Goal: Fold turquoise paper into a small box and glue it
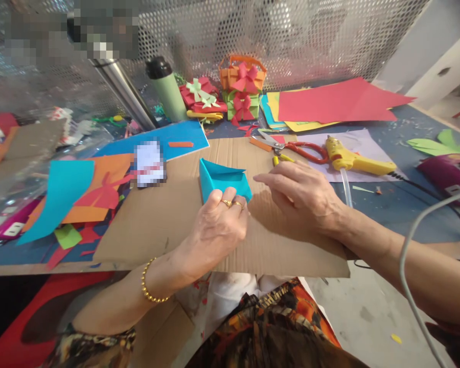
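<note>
A small folded blue paper box [230, 179] rests on the cardboard sheet [157, 220]. My left hand [222, 220] has its fingers closed on the near side of the box. To the right of the box is my right hand [302, 194], its index finger stretched toward the box without touching it and the other fingers curled; nothing shows in it. Behind the right hand lie red-handled scissors [306, 152] and a yellow-handled tool [281, 159]. A yellow glue gun [352, 158] lies on lilac paper [368, 143].
Finished paper baskets [243, 105] and a green bottle [166, 89] stand at the back. Red sheets [329, 105] lie back right. Coloured scraps [95, 189] and a phone [150, 162] are on the left. A grey cable [406, 255] crosses the right side.
</note>
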